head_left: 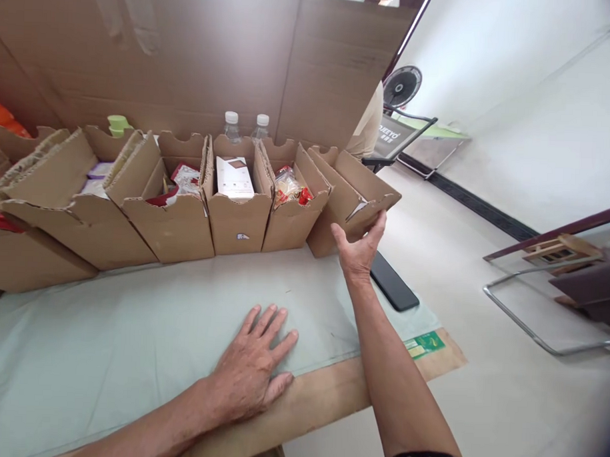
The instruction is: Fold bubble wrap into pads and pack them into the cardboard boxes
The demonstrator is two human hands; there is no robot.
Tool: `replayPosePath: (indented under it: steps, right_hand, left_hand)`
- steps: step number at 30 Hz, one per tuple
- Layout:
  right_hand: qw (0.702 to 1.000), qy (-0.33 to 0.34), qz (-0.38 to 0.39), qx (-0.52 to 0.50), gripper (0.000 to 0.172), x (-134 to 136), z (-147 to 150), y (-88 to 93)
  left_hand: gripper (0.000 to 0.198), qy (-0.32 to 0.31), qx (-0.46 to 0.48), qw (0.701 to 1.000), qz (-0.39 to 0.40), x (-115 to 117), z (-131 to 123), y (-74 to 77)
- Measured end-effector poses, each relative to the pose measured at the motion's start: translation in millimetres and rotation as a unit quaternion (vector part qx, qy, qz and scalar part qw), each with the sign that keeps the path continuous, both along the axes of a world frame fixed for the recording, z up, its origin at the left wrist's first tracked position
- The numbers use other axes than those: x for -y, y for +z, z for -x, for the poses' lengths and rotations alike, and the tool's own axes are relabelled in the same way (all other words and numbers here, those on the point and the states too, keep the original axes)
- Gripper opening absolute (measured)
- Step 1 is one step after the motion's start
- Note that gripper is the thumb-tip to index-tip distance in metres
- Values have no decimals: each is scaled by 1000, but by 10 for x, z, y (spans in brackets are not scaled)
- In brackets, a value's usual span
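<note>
My left hand [250, 366] lies flat on the pale green table cover [182, 317], its fingers spread and nothing in them. At the right end of a row of cardboard bins, my right hand [359, 250] grips the lower front corner of the last cardboard bin [330, 219]. Its thumb is against the front face and its fingers are along the right edge, partly hidden. This bin stands slightly angled, with a bit of white showing inside. Beside it, the neighbouring bin [290, 224] contains red and clear packets [290, 187]. A black phone [394, 281] rests just right of my right wrist.
Further left, a bin [238, 223] holds a white box [234, 178]; other bins hold packets. Two clear bottles [232, 129] stand behind, before a tall cardboard panel [215, 59]. Right of the table are a fan [403, 86], a folding chair [395, 135] and a metal-tube frame [511, 329].
</note>
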State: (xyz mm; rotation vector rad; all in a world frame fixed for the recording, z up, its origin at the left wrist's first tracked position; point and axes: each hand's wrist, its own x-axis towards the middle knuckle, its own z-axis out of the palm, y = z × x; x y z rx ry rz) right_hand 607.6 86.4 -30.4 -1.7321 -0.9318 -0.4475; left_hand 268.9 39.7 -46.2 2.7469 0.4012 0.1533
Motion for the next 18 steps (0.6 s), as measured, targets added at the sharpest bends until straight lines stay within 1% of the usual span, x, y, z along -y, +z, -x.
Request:
replayPosePath:
  steps: [3, 7, 12, 18]
  right_hand:
    - [1000, 0, 5, 27, 112, -38, 11, -51]
    - [998, -17, -14, 55, 111, -105, 73, -68]
    - [999, -22, -7, 49, 111, -223, 161, -61]
    - [998, -19, -1, 52, 110, -244, 177, -76]
  left_hand:
    - [65, 3, 5, 1000, 1, -1, -2, -3]
    - [63, 6, 13, 1000, 3, 8, 1, -13]
    - [64, 7, 14, 1000, -2, 12, 5, -16]
    - [64, 2, 7, 1000, -3, 2, 2, -5]
